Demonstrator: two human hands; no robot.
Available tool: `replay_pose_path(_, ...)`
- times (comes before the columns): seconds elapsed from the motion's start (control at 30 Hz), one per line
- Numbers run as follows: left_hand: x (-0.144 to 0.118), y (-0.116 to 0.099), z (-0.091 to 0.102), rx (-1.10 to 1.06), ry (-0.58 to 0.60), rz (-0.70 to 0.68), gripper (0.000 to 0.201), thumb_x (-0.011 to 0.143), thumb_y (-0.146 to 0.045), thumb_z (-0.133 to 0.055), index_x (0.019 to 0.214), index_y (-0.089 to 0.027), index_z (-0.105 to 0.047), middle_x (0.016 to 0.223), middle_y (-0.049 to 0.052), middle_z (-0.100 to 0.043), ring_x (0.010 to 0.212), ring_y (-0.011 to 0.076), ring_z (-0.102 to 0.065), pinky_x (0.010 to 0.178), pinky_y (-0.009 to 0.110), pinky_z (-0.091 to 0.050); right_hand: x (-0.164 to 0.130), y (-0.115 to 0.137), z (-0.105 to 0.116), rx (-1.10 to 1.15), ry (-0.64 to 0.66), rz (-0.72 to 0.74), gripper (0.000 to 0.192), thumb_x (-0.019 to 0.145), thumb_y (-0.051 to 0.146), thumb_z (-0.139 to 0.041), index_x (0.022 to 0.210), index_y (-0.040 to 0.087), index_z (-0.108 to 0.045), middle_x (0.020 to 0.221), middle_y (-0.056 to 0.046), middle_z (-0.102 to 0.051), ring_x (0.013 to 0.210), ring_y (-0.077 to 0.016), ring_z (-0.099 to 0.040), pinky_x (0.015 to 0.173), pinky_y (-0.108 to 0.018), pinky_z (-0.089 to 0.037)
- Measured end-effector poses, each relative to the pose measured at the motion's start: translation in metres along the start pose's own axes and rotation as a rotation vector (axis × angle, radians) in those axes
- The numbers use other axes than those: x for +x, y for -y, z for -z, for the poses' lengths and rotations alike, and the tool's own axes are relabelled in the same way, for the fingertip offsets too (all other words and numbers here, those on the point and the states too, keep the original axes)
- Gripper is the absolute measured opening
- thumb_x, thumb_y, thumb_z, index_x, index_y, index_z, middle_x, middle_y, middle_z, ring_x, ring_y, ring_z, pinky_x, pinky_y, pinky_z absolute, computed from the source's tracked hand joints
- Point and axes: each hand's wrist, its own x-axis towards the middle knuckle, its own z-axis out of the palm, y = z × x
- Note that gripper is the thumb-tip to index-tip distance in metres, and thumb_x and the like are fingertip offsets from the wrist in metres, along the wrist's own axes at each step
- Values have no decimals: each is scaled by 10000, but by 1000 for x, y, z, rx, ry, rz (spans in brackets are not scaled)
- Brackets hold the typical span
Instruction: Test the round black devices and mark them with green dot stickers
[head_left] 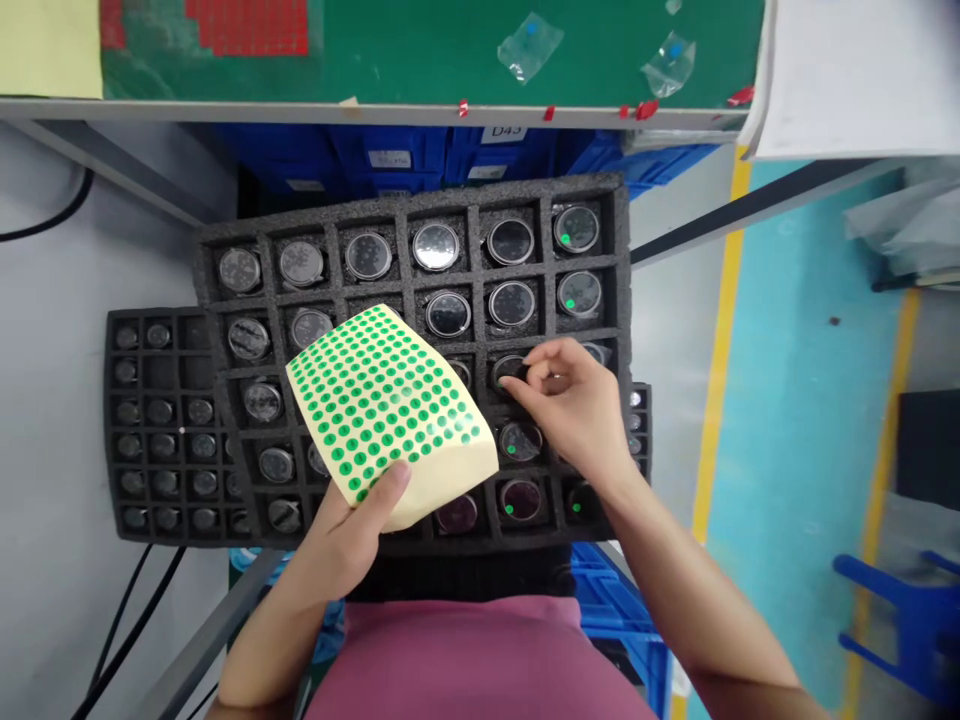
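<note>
My left hand point(367, 525) grips the lower corner of a cream sheet of green round stickers point(390, 400), thumb on top. The sheet's lower right part is bare of stickers and bends slightly. Beneath it lies a black foam tray point(442, 545) with square compartments, each visible one holding a round, dark-faced piece with a shiny rim point(511, 303). My right hand point(574, 400) is pinched over a round piece point(508, 372) in the fifth column; whatever its fingertips hold is hidden. Small green stickers point(570, 303) sit on several pieces at the right. The sheet covers part of the tray.
A second foam tray point(180, 375) with similar pieces stands at the left, partly underneath. Blue bins point(390, 150) sit below the green bench top point(420, 50), which has a metal edge. Small clear bags point(530, 48) lie on the bench. A blue stool point(900, 620) stands lower right.
</note>
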Motion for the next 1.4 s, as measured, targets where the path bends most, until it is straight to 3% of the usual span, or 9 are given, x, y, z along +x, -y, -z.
replay_pose_path(0.07,-1,-1,-1,-5,33,17,568,796,-548,-680,1276,-246,-633,1178,90,-722,1244,324,-584,1083,441,-463,-10,12,4,47,-22,201,95,784,180,-678,798,208,-588,610,41,-566,528,-110,-525,511,-241,-440)
replay_pose_path(0.2,1,2,-1,-45,109,-5,605,751,-612,-686,1222,-232,-674,1094,104,-751,1144,337,-650,1029,462,-506,-28,35,12,26,201,615,145,849,103,-614,913,216,-677,891,-60,-705,799,-182,-667,699,-329,-560)
replay_pose_path(0.5,4,2,0,-209,173,160,600,703,-597,-736,1143,-190,-713,1131,123,-738,1131,366,-653,985,472,-539,-36,33,8,-61,160,718,145,852,72,-649,884,212,-675,851,-31,-763,719,-166,-696,658,-321,-561)
replay_pose_path(0.67,5,3,3,-178,174,133,648,729,-617,-697,1238,-217,-663,1117,115,-744,1111,358,-665,952,461,-564,-29,36,16,-12,171,666,161,852,76,-636,858,228,-688,902,-47,-757,771,-179,-699,686,-336,-571)
replay_pose_path(0.8,9,6,12,-185,17,72,703,716,-570,-737,1317,-229,-605,1092,99,-754,1087,353,-678,938,466,-572,19,22,17,-11,55,478,139,831,135,-658,735,235,-673,781,-17,-712,725,-167,-664,637,-302,-539)
replay_pose_path(0.97,11,8,17,-203,-80,63,666,697,-517,-781,1263,-193,-645,1081,114,-756,1087,348,-679,956,452,-561,70,6,9,63,240,168,89,805,216,-593,741,172,-637,587,22,-589,440,-96,-506,471,-248,-422)
replay_pose_path(1.2,13,8,13,-209,-11,80,711,691,-527,-781,1307,-213,-613,1133,126,-739,1056,348,-693,896,442,-591,72,7,-1,-85,154,168,74,763,172,-601,694,167,-627,535,37,-506,483,-101,-482,503,-246,-365)
replay_pose_path(1.33,13,5,11,-218,7,56,709,697,-519,-779,1311,-203,-613,1127,129,-740,1038,341,-700,900,437,-587,69,12,-1,131,65,31,165,717,168,-703,775,195,-551,506,89,-470,393,-84,-455,421,-228,-345)
replay_pose_path(1.4,13,3,10,-244,15,46,706,702,-517,-775,1312,-200,-613,1125,127,-740,1041,341,-699,913,447,-578,57,20,3,206,45,128,170,735,173,-712,805,202,-560,553,71,-533,438,-91,-502,430,-219,-394)
